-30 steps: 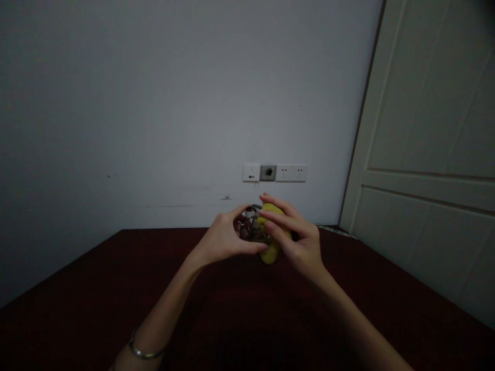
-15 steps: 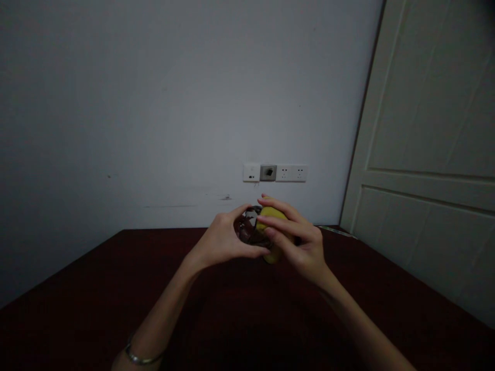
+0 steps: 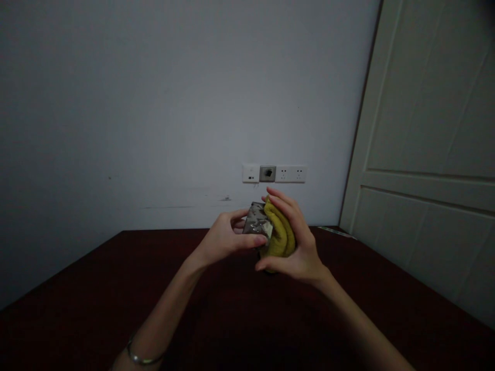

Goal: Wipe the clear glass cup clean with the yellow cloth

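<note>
Yellow cloth (image 3: 281,234), one, beside one shiny object (image 3: 257,220)

We list a cloth (image 3: 281,237), mustard yellow throughout its visible folds. Shiny object (image 3: 256,220): silver-grey, mottled with darker patches and pale glints. Tabletop (image 3: 232,314): we record deep reddish brown, near black toward the front. Wall (image 3: 185,103): pale bluish grey, streaked with dark scuffs (image 3: 225,198). Socket plates (image 3: 291,174): white, with black holes; neighbouring plate (image 3: 267,173) grey, dark at centre. Door (image 3: 433,123): pale grey-green, line-grooved. Bangle (image 3: 144,361): silver.
</note>
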{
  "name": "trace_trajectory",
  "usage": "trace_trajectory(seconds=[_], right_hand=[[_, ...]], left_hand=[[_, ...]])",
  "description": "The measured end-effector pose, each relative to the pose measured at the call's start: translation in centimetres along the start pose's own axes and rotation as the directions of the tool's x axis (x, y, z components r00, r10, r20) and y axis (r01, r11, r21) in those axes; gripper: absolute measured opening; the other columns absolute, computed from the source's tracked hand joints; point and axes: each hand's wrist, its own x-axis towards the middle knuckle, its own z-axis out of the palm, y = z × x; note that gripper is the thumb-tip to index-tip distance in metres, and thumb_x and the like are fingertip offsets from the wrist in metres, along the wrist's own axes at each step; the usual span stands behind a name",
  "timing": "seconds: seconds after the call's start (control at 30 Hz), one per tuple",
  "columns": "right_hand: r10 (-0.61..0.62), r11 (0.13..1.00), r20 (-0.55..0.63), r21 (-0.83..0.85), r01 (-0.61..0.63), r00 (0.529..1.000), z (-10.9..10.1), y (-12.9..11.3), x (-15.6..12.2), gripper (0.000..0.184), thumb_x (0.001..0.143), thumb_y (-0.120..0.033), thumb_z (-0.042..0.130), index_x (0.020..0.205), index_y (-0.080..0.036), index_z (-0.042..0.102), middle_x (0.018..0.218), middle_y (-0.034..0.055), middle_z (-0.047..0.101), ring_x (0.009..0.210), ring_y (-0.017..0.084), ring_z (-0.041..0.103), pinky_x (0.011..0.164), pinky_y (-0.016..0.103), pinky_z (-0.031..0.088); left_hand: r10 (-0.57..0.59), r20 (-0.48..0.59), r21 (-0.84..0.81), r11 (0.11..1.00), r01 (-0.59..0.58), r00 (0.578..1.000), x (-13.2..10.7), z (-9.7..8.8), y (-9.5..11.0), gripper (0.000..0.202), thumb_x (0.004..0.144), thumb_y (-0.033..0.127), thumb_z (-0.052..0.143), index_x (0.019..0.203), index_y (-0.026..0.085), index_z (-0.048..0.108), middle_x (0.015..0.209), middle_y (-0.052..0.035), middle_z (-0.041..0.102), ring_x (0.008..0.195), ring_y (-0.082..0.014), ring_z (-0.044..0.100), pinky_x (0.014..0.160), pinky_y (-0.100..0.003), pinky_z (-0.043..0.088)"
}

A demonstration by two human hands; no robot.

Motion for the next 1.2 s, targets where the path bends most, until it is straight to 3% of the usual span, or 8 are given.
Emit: trace_trajectory(seconds=[0.17,0.37,0.57,0.63,0.73,0.8,1.03,1.2], right_hand=[[-0.006,0.997,0.012,-0.080,0.007,1.000,0.5,-0.2,0.2,0.090,0.062,-0.031,0.082,0.138,-0.030,0.035,0.145,0.0112,0.034,0.134,0.030,0.036,0.108,0.050,0.037],[0.042,0.997,-0.011,-0.064,-0.043,0.999,0.4,0.2,0.0,0.086,0.060,-0.026,0.083,0.135,-0.030,0.040,0.142,0.0083,0.040,0.134,0.027,0.037,0.111,0.047,0.033],[0.348,0.932,-0.108,0.144,-0.332,0.931,0.6,0.6,-0.1,0.082,0.058,-0.031,0.083,0.131,-0.028,0.047,0.137,0.0078,0.050,0.127,0.027,0.047,0.109,0.049,0.035],[0.445,0.880,-0.110,0.240,-0.410,0.889,0.7,0.5,0.0,0.083,0.055,-0.033,0.084,0.130,-0.026,0.048,0.136,0.0090,0.052,0.124,0.028,0.050,0.107,0.048,0.039],[0.531,0.819,-0.105,0.316,-0.478,0.841,0.8,0.2,0.3,0.084,0.054,-0.033,0.084,0.130,-0.024,0.049,0.135,0.0104,0.053,0.122,0.028,0.052,0.105,0.046,0.041],[0.556,0.800,-0.099,0.335,-0.498,0.825,1.0,0.1,0.4,0.085,0.053,-0.033,0.083,0.130,-0.024,0.050,0.136,0.0104,0.053,0.122,0.028,0.052,0.105,0.045,0.041],[0.544,0.800,-0.051,0.333,-0.499,0.837,1.3,0.6,0.3,0.080,0.056,-0.035,0.081,0.129,-0.026,0.051,0.130,0.0088,0.058,0.115,0.027,0.058,0.097,0.044,0.049],[0.445,0.844,0.044,0.313,-0.435,0.895,0.5,1.5,0.1,0.070,0.071,-0.053,0.068,0.133,-0.028,0.047,0.138,0.0073,0.052,0.123,0.026,0.052,0.105,0.045,0.042]], left_hand=[[-0.001,0.007,0.008,1.000,0.001,1.000,0.1,0.0,0.2,0.051,0.061,0.040,0.079,0.102,0.012,0.066,0.096,-0.0080,0.070,0.080,-0.0167,0.064,0.076,-0.029,0.052],[0.005,0.104,0.011,1.000,-0.006,0.995,0.4,-1.1,-0.8,0.064,0.061,0.053,0.077,0.108,0.012,0.065,0.099,-0.0102,0.070,0.085,-0.0187,0.063,0.077,-0.029,0.050],[-0.147,0.317,0.017,0.989,0.150,0.937,0.0,-3.3,-1.9,0.087,0.058,0.053,0.079,0.131,0.017,0.049,0.110,-0.0140,0.066,0.097,-0.0252,0.063,0.085,-0.038,0.049],[-0.151,0.234,0.085,0.987,0.134,0.960,-0.2,-3.4,-1.9,0.099,0.054,0.044,0.084,0.139,0.021,0.038,0.127,-0.0169,0.056,0.110,-0.0301,0.057,0.093,-0.046,0.045],[-0.023,0.075,0.148,0.989,0.011,0.997,-0.3,-3.0,-1.8,0.113,0.049,0.035,0.087,0.144,0.028,0.027,0.150,-0.0163,0.030,0.129,-0.0357,0.041,0.102,-0.052,0.038],[0.056,0.052,0.205,0.977,-0.066,0.997,-0.3,-2.5,-1.8,0.115,0.048,0.033,0.088,0.145,0.029,0.026,0.153,-0.0143,0.024,0.135,-0.0366,0.032,0.106,-0.054,0.032],[0.172,-0.029,0.537,0.834,-0.130,0.985,0.0,-1.4,-1.4,0.097,0.047,0.041,0.087,0.133,0.020,0.047,0.145,-0.0154,0.036,0.134,-0.0359,0.033,0.112,-0.057,0.021],[0.263,-0.032,0.615,0.765,-0.188,0.964,0.0,-1.1,-0.7,0.082,0.045,0.045,0.087,0.116,0.014,0.059,0.129,-0.0148,0.050,0.123,-0.0319,0.045,0.110,-0.051,0.030]])
